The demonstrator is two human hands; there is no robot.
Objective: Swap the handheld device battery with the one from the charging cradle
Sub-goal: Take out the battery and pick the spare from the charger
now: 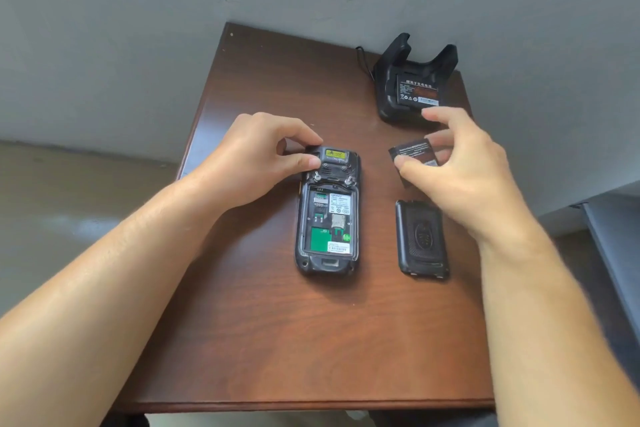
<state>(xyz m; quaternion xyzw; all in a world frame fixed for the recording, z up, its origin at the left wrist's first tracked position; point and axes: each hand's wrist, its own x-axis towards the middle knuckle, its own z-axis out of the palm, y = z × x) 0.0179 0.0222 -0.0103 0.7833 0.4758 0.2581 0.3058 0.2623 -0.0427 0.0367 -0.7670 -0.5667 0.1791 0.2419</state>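
The black handheld device lies face down in the middle of the brown table. Its battery bay is open, with a green board and labels showing. My left hand pinches the device's top end with thumb and fingers. My right hand holds a black battery above the table, right of the device. The black battery cover lies flat under my right wrist. At the table's far right corner stands the black charging cradle with a second labelled battery in it.
A thin black cord runs off the back of the cradle. A grey wall stands behind the table. The grey floor lies to the left, and a dark edge of some furniture shows at the right.
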